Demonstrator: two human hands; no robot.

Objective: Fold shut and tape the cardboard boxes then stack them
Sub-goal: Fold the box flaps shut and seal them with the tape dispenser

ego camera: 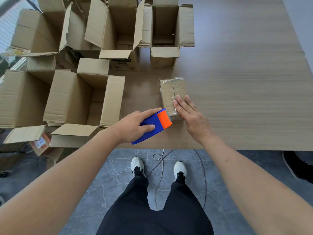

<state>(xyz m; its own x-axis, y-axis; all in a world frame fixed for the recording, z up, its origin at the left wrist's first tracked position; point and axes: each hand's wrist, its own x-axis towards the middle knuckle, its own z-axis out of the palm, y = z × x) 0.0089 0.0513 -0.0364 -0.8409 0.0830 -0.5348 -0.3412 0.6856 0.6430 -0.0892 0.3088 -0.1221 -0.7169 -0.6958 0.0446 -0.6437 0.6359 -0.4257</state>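
left hand (pixel 135 126) grips tape dispenser (pixel 153 125); right hand (pixel 191 116) presses small box (pixel 171 92).

A light wood-grain table (pixel 245 82) fills the upper view. Below its near edge lies grey marbled tile floor (pixel 101 184), crossed by thin cables (pixel 160 167). Left of the table, pale slats (pixel 6 26), perhaps a window blind, catch daylight.
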